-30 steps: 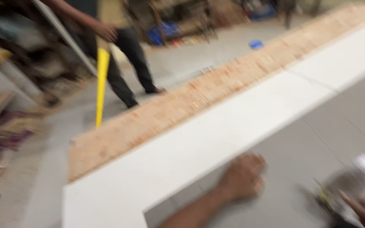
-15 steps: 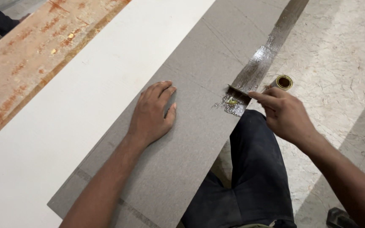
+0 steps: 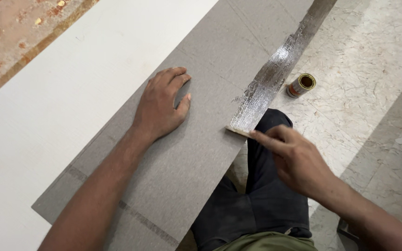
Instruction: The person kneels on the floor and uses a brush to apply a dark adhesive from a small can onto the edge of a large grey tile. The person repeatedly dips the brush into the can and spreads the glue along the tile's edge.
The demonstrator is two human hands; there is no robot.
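Head view, right hand (image 3: 298, 160) drawn back, glue streak (image 3: 271, 79) longer

One package shows: a small cylindrical can (image 3: 300, 85) lying on its side on the pale speckled floor (image 3: 373, 69), to the right of the grey board (image 3: 187, 153) and just beside its shiny wet edge strip. Its open round mouth (yellow-rimmed, dark inside) faces up and right; the body is orange-red with a pale band.
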